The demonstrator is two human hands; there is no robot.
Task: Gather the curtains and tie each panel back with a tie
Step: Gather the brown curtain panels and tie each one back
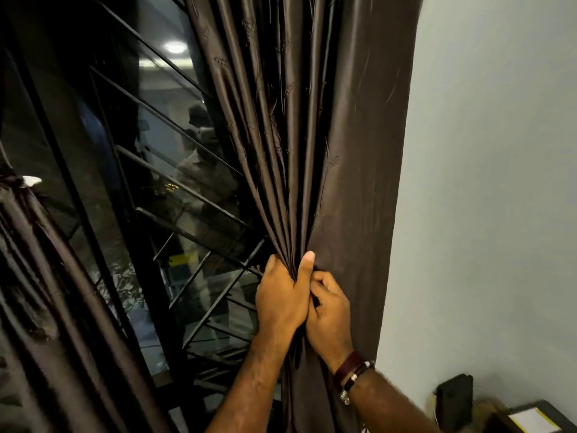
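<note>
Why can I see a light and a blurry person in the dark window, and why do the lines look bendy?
Head view: it is dark outside, so the window glass mirrors the room, showing a ceiling light and a faint, blurry figure. The wide lens bends the wall edge and tilts the bars. The right curtain shines; both hands look sharp.

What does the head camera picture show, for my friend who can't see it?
Two hands bunch a brown curtain into folds beside a grey wall: the left hand grips the gathered folds, and the right hand pinches fabric next to it. To the left are a dark barred window and another curtain panel.
</note>
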